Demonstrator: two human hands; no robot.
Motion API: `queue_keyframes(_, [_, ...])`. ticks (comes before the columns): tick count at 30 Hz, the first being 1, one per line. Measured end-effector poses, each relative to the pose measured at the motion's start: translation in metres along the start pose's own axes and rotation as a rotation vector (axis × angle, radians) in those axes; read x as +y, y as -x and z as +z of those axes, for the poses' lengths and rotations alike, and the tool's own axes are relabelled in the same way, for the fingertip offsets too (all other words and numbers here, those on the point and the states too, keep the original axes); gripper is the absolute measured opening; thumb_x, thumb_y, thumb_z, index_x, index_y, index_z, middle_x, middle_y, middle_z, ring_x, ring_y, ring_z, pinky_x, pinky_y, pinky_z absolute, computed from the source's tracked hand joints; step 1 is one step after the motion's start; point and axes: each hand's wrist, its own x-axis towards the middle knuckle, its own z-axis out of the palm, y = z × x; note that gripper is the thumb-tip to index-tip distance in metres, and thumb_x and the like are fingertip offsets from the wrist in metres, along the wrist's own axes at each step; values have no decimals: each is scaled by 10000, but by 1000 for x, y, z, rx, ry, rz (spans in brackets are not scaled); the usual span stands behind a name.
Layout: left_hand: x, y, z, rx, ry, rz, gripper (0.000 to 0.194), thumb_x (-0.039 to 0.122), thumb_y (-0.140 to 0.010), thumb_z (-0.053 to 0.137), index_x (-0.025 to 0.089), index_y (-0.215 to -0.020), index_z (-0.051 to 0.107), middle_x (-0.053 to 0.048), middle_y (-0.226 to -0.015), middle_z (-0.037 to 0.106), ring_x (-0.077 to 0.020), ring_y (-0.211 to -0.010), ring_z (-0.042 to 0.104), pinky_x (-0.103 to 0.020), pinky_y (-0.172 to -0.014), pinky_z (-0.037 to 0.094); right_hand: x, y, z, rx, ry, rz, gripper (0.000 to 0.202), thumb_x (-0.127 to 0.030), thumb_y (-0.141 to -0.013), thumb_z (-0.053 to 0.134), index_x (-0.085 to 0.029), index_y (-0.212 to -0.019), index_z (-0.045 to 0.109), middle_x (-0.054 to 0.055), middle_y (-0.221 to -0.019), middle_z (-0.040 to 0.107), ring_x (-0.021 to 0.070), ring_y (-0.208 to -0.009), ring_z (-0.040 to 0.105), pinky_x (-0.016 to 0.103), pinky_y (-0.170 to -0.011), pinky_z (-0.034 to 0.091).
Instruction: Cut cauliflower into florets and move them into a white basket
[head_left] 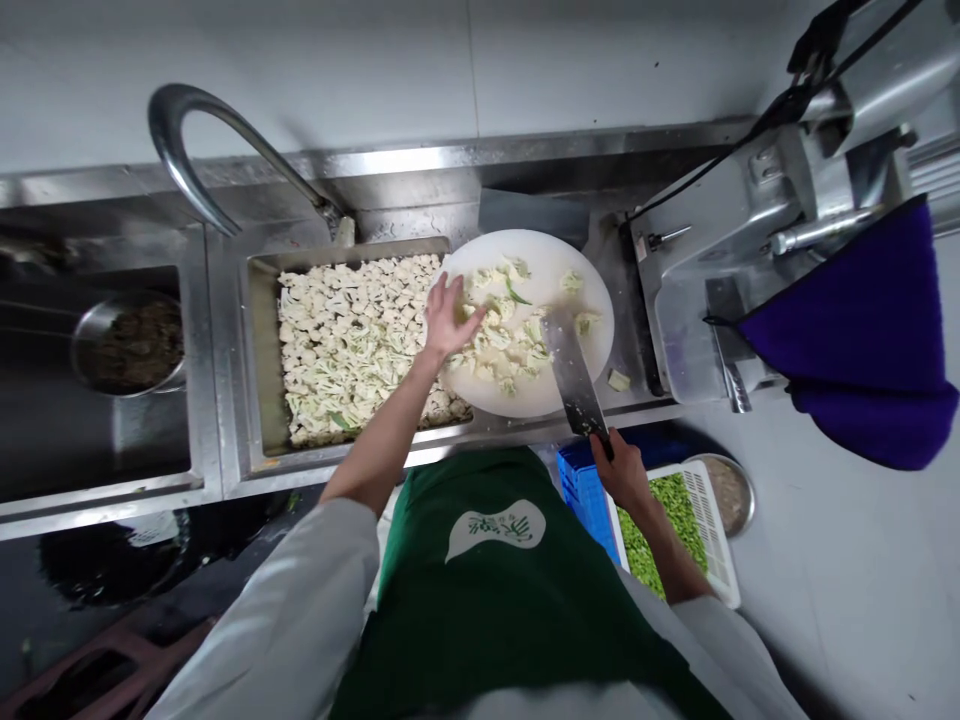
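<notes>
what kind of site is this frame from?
Likely a commercial kitchen prep station: stainless steel sink basin heaped with cut cauliflower florets, grey metal slicing machine, round white cutting board under a broad steel cleaver.

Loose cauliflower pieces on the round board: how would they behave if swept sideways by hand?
The cauliflower pieces look small, light and irregular, so they'd probably tumble and scatter, not slide together. The white board seems smooth; strays could roll off, like the piece beside it.

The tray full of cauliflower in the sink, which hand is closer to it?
Left. The left hand lies open at the board's left edge, right beside the tray of cauliflower. The right hand grips the cleaver handle, near the body and farther right.
</notes>
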Motion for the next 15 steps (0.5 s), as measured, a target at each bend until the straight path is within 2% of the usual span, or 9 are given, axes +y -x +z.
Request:
queue_keyframes(2, [2,-31,1,-216,32,61,762,684,-868,720,274,-1495,576,-149,-1590,468,-463,-1511,334,-720,-1202,312,4,4,1,48,-52,43,287,-461,-998,417,-248,-862,554,64,-652,657,227,-599,638,288,-594,344])
queue_keyframes(3, [6,-38,3,-321,35,108,751,690,-856,728,269,-1467,609,-149,-1570,496,-475,-1496,344,-746,-1196,298,6,6,2,67,-72,63,293,-476,-990,417,-251,-852,546,63,-652,652,225,-594,630,289,-593,342])
queue_keyframes(4, [11,-40,6,-413,24,162,732,692,-840,742,268,-1427,646,-148,-1549,520,-487,-1488,344,-771,-1189,286,8,9,4,82,-88,86,297,-488,-982,419,-253,-847,541,62,-649,647,223,-592,623,289,-590,337])
queue_keyframes(6, [23,-30,11,-535,-42,276,674,690,-796,785,269,-1318,719,-144,-1519,540,-511,-1498,311,-804,-1174,279,12,15,9,105,-108,135,297,-500,-967,430,-255,-839,535,56,-639,635,223,-591,613,290,-588,322])
queue_keyframes(9, [33,2,15,-561,-175,393,547,638,-769,836,252,-1149,768,-164,-1492,533,-537,-1516,274,-803,-1141,336,17,21,17,115,-122,202,285,-495,-955,449,-257,-816,523,54,-628,624,226,-595,608,288,-586,307])
queue_keyframes(11, [31,22,9,-541,-244,413,423,568,-821,804,246,-1092,761,-175,-1480,536,-537,-1496,311,-789,-1100,394,17,24,20,117,-128,229,281,-489,-955,454,-258,-806,513,56,-631,624,225,-597,604,288,-588,303])
queue_keyframes(13, [19,36,-7,-519,-292,394,314,495,-877,737,249,-1072,750,-172,-1460,559,-527,-1470,354,-773,-1063,439,16,25,23,119,-140,238,280,-488,-953,457,-260,-798,504,58,-630,621,224,-597,600,292,-595,303])
queue_keyframes(15, [-2,45,-34,-481,-325,335,279,456,-891,696,250,-1071,746,-167,-1419,592,-514,-1447,387,-761,-1054,458,15,25,23,123,-158,236,280,-489,-948,460,-262,-787,493,55,-617,612,222,-591,592,296,-602,304])
